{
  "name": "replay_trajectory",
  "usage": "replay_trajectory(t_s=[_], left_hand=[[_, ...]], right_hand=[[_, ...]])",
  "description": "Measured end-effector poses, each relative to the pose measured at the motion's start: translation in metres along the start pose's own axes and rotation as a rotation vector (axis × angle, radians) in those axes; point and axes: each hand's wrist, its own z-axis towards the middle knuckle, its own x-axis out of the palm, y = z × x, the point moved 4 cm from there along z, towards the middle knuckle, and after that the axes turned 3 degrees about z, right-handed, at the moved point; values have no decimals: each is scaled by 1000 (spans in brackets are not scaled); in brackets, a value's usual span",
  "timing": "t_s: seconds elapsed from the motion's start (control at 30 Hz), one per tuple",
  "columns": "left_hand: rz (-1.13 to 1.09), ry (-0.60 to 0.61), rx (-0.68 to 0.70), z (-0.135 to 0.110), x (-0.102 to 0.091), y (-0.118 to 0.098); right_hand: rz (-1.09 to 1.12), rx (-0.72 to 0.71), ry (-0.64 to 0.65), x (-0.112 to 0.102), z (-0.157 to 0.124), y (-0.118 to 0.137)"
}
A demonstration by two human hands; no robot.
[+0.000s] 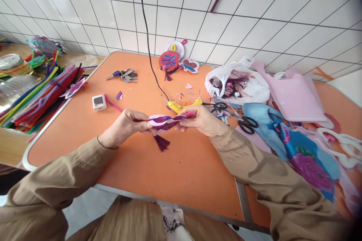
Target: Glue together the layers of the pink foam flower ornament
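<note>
Between my two hands I hold a small pink and purple fabric ornament [164, 122], seen nearly edge-on, with a dark purple tassel [161, 142] hanging below it. My left hand [130, 125] pinches its left end between thumb and fingers. At the other end my right hand [196, 119] grips it, a bit of bright pink showing at the fingertips. Just behind the right hand lies a yellow glue gun [177, 107], its dark cord running up the wall. Black-handled scissors [248, 124] rest to the right of that hand.
Finished ornaments [169, 60] stand against the tiled wall. Keys [127, 75] and a white charger [99, 102] lie left. Right are a white plastic bag [236, 83] of tassels, pink sheets [296, 96] and flowered blue cloth [307, 154]. Pipe cleaners [42, 96] are bundled far left.
</note>
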Motion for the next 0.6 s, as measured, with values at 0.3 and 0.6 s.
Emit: replay_trajectory(t_s=[0.3, 0.6], left_hand=[[3, -59, 6, 3, -3, -2], [60, 49, 138, 3, -3, -1]], right_hand=[[-6, 3, -13, -3, 1, 0], [9, 5, -48, -2, 1, 1]])
